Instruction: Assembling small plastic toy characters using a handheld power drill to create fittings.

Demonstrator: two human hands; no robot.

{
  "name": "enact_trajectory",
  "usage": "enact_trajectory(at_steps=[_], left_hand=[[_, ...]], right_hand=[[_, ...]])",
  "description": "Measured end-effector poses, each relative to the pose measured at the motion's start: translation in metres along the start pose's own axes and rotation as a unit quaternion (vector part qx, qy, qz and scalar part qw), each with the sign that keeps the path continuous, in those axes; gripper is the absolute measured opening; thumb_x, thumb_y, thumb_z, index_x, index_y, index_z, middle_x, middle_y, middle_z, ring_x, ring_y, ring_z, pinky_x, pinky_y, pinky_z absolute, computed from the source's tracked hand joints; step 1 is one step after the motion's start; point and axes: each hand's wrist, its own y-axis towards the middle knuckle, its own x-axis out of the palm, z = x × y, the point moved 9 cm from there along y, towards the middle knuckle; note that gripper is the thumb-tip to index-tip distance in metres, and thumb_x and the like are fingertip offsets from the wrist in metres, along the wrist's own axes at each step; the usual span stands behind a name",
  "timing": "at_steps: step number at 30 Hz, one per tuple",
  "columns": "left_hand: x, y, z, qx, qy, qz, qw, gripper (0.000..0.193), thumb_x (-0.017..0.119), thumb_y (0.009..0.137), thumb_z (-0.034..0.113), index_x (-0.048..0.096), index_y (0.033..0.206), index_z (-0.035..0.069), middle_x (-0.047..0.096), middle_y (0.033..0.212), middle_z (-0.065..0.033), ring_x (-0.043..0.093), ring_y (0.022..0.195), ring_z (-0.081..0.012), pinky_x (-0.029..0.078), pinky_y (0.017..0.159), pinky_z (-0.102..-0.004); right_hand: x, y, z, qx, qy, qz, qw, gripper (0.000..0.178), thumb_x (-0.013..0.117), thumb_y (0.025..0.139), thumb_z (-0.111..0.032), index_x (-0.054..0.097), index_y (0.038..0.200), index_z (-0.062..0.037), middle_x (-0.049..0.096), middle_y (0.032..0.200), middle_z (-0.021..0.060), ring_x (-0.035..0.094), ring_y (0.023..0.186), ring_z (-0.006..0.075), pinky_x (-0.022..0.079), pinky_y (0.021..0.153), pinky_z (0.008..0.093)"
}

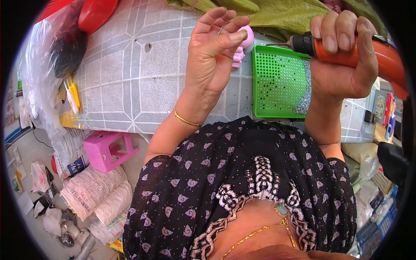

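Observation:
My right hand [342, 56] is wrapped round an orange electric screwdriver [314, 45] with a black nose. Its thin metal bit points left, above the far edge of a green perforated tray [277, 113]. Small silvery metal pieces [305, 97], too tiny to name, lie heaped along the tray's right side. Left of the tray, my raised left hand [212, 56] has its fingers curled toward the thumb. A tiny greyish thing shows between them, its kind unclear. Behind that hand stand pink plastic pieces [237, 57], one rounded and one ridged, partly hidden.
A grey tiled-pattern cloth covers the table [117, 82]. Olive-green woven sacking [277, 15] lies along the far side. At left are a red plastic bowl [96, 15], clear plastic bags [39, 82] and a yellow-handled tool [73, 95]. A pink stool [108, 149] and sacks stand below.

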Motion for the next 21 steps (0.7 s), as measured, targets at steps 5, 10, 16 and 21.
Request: enact_trajectory(at_steps=[5, 10, 16, 21], left_hand=[[0.001, 0.001, 0.000, 0.002, -0.001, -0.003, 1.000, 0.049, 0.060, 0.078, -0.019, 0.054, 0.122, 0.003, 0.058, 0.118, -0.0113, 0.060, 0.115, -0.0321, 0.056, 0.095, -0.0408], [-0.004, -0.003, 0.048, 0.177, 0.228, 0.008, 0.957, 0.044, 0.060, 0.082, -0.011, 0.055, 0.124, -0.001, 0.060, 0.121, -0.0157, 0.061, 0.109, -0.0252, 0.056, 0.083, -0.0324], [0.006, 0.007, 0.045, 0.210, 0.674, 0.075, 0.705, 0.057, 0.080, 0.079, 0.017, 0.055, 0.126, -0.001, 0.060, 0.112, -0.0116, 0.060, 0.092, -0.0151, 0.051, 0.069, -0.0251], [0.006, 0.007, 0.012, 0.144, 0.809, 0.008, 0.570, 0.078, 0.086, 0.065, 0.049, 0.058, 0.121, 0.004, 0.059, 0.106, -0.0169, 0.064, 0.095, -0.0352, 0.053, 0.080, -0.0429]], right_hand=[[-0.001, -0.001, 0.001, 0.000, 0.004, 0.021, 1.000, 0.014, 0.049, 0.097, -0.020, 0.058, 0.099, -0.0094, 0.047, 0.078, -0.0016, 0.046, 0.070, 0.0125, 0.037, 0.074, 0.0344], [-0.004, 0.000, 0.007, -0.002, 0.012, -0.006, 1.000, 0.015, 0.052, 0.096, -0.023, 0.058, 0.099, -0.0092, 0.049, 0.078, -0.0017, 0.048, 0.070, 0.0122, 0.038, 0.075, 0.0343], [0.010, 0.000, -0.003, -0.006, -0.075, 0.110, 0.991, 0.011, 0.054, 0.096, -0.021, 0.050, 0.095, -0.0105, 0.046, 0.071, -0.0018, 0.047, 0.060, 0.0111, 0.040, 0.065, 0.0302], [0.013, -0.004, -0.012, -0.016, -0.141, 0.205, 0.968, 0.015, 0.056, 0.096, -0.020, 0.044, 0.092, -0.0116, 0.045, 0.065, -0.0018, 0.046, 0.052, 0.0103, 0.043, 0.057, 0.0269]])
